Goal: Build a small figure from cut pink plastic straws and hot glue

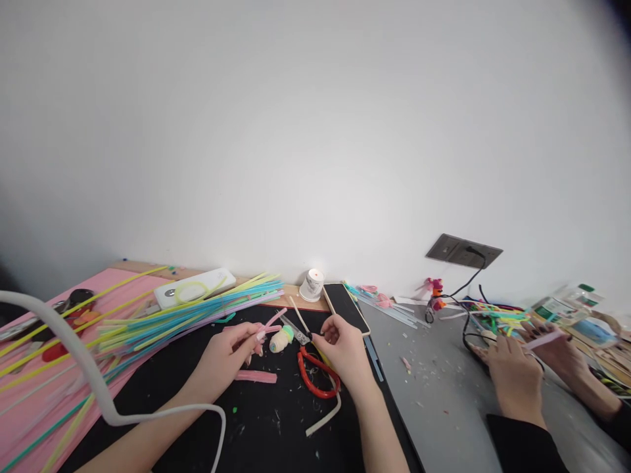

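Note:
My left hand (239, 348) is closed in a pinch on a pink pipe cleaner (275, 320) that sticks out past the fingertips. My right hand (342, 348) has its thumb and fingers together beside the red-handled scissors (315, 381). A thin cream strip (298, 312) with a dark lower end reaches up to these fingertips; what they grip is mostly hidden. Between the hands lies a small cream-and-green fuzzy piece (280, 339). A thick pink piece (256, 376) rests on the black mat (266, 427) below my left hand. A cream pipe cleaner (325, 418) curves below the scissors.
Bundled pipe cleaners (197, 322) and a white device (194, 288) lie at left, where a white cable (93, 368) crosses my left arm. A paper cup (312, 285) and phone (346, 307) stand behind. At right, another person's hands (517, 374) hold a pale strip.

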The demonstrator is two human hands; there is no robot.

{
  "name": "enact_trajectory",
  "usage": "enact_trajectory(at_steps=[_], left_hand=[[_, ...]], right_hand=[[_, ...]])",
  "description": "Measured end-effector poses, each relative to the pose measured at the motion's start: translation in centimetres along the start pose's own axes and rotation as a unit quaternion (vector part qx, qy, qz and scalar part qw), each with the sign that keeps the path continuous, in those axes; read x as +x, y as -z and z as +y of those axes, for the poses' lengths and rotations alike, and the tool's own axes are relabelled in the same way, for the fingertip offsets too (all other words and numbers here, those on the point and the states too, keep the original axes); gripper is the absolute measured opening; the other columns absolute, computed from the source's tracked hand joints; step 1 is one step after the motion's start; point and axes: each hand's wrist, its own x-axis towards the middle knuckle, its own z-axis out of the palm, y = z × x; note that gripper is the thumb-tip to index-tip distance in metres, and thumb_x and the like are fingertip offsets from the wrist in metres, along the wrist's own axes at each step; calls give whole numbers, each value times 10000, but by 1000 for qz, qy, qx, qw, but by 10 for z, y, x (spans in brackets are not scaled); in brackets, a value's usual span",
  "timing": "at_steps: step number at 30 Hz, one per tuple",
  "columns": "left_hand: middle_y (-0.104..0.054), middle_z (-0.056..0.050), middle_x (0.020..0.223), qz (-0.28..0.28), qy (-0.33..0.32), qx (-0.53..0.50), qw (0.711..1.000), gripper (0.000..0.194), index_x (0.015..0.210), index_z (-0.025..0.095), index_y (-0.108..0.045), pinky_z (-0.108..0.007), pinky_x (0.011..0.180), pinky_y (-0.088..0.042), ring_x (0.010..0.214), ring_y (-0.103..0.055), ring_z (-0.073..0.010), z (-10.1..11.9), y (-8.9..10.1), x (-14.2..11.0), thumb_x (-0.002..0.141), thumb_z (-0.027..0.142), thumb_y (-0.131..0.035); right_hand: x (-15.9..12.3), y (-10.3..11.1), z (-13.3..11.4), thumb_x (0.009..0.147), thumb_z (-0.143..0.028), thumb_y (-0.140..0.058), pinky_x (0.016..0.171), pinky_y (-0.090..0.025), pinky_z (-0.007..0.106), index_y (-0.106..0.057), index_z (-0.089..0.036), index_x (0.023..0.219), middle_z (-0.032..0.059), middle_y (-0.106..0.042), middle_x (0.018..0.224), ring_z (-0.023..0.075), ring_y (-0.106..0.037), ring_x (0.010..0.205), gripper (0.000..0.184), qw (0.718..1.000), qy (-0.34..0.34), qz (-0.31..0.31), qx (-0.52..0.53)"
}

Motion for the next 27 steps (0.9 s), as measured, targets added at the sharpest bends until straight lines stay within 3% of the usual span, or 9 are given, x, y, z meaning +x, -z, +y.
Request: enact_trajectory(at_steps=[2, 5, 8, 13, 16, 20, 24, 27], left_hand=[[-617, -3, 675, 17, 24, -19, 999, 312, 899, 167, -635, -248, 522, -443, 522, -531, -142, 1, 1, 0, 837, 425, -470], [-644, -20, 708, 32, 49, -49, 997, 313, 931, 165, -625, -255, 584, -486, 646, -612, -178, 2, 1, -2, 825, 431, -499], [-683, -43, 772, 32, 53, -76, 995, 307, 936, 165, -624, -284, 726, -516, 833, -650, -216, 4, 0, -2, 819, 429, -521], [-720, -64, 855, 27, 58, -95, 993, 297, 917, 163, -633, -313, 815, -522, 885, -662, -225, 9, 0, -1, 805, 424, -543], [-724, -67, 853, 33, 70, -109, 991, 291, 905, 162, -634, -310, 797, -536, 906, -664, -234, 11, -1, -2, 796, 419, -552], [-721, -62, 810, 50, 85, -102, 990, 298, 915, 159, -634, -297, 705, -555, 866, -673, -240, 9, -1, -2, 789, 417, -557], [-680, -23, 652, 76, 76, -61, 992, 309, 930, 152, -644, -267, 593, -530, 618, -647, -183, 2, 0, 0, 795, 413, -548], [-604, 30, 531, 79, 68, -48, 993, 301, 951, 152, -642, -237, 500, -480, 409, -504, -108, -1, 0, 1, 805, 395, -540]], right_hand=[[1, 5, 12, 629, -206, -653, 518, -324, 209, -504, -191, 700, -38, -507, 619, 123, -485, 577, 166, 996, -28, -37, -71], [-2, 3, 19, 615, -203, -643, 520, -327, 209, -523, -188, 784, -18, -536, 700, 129, -502, 604, 208, 987, -53, -92, -119], [-6, 1, 13, 615, -196, -623, 554, -338, 217, -532, -182, 848, 9, -553, 776, 146, -518, 669, 250, 981, -45, -108, -152], [-10, -1, 0, 550, -107, -596, 556, -332, 230, -515, -167, 876, 48, -575, 822, 171, -536, 685, 342, 966, -53, -135, -216], [-10, -4, -2, 543, -57, -544, 556, -333, 232, -492, -172, 813, 59, -582, 802, 178, -545, 682, 297, 966, -66, -114, -223], [-8, -4, -1, 572, -63, -505, 569, -335, 238, -438, -195, 741, 41, -564, 756, 176, -533, 676, 226, 976, -75, -38, -199], [-6, -1, -4, 612, -124, -520, 524, -303, 228, -361, -214, 678, -9, -481, 658, 144, -450, 588, 194, 983, -70, 34, -163], [-5, -1, -8, 670, -195, -531, 469, -237, 216, -291, -219, 601, -61, -342, 550, 109, -322, 505, 251, 993, -43, 34, -109]])
